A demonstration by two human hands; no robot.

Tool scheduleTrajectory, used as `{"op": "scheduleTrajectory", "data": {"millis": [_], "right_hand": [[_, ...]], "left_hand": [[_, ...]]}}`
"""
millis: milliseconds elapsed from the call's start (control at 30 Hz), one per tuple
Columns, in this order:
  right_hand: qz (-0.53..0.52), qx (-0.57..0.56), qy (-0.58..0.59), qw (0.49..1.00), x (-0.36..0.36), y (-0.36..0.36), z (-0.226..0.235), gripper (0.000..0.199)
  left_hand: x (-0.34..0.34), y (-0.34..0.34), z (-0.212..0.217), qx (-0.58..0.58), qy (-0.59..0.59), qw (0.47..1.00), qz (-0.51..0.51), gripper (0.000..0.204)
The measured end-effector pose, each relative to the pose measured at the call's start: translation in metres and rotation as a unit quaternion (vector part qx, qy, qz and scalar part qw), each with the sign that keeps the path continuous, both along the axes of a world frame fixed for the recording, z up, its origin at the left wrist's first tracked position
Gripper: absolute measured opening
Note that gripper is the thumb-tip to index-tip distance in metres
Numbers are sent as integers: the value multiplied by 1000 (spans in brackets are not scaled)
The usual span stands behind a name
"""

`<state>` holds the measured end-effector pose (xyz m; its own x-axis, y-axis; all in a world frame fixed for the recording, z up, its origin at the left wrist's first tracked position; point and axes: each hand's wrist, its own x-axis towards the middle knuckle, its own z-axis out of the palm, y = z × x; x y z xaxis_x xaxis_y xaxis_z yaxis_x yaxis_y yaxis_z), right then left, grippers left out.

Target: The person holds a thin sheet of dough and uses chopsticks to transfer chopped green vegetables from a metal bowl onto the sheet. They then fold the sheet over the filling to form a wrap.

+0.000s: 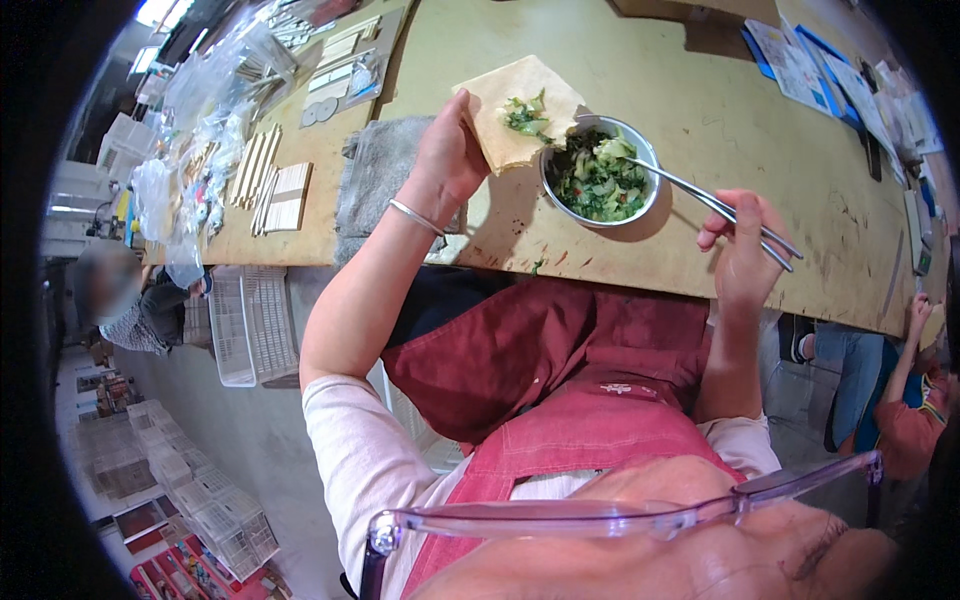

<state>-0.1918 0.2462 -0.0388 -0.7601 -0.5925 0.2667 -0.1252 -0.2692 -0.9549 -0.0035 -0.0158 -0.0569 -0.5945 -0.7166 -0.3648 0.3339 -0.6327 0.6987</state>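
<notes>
In my left hand (455, 150) I hold a pale flatbread (520, 80) by its left edge, above the table. A small heap of chopped greens (527, 116) lies on the bread. Beside it stands a round metal bowl (652, 205) filled with cooked leafy greens (605, 180). My right hand (745, 240) is closed round a pair of metal chopsticks (700, 192), whose tips reach into the greens at the bowl's right side. The bread's lower right corner overlaps the bowl's rim from this view; whether they touch I cannot tell.
A folded grey cloth (375, 175) lies left of my left forearm. Wooden sticks (285, 195) and clear plastic bags (195, 130) sit farther left. Papers with a blue folder (800, 70) lie at the far right. Another person's arm (905, 350) shows at the right edge. A white crate (250, 320) stands below the table.
</notes>
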Motion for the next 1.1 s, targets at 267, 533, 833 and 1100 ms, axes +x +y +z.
{"op": "scheduleTrajectory", "data": {"millis": [267,533,833,1100], "right_hand": [[-2,-74,10,997,16,-19,22,28],[66,-30,60,996,23,-56,17,25],[83,0,110,991,18,-38,29,27],[-1,33,101,994,10,-1,43,25]], "left_hand": [[-9,11,3,-9,9,997,-79,44],[-12,24,6,-3,7,990,-142,43],[-13,24,6,-14,12,992,-125,44],[-5,3,0,-44,11,999,-25,45]]}}
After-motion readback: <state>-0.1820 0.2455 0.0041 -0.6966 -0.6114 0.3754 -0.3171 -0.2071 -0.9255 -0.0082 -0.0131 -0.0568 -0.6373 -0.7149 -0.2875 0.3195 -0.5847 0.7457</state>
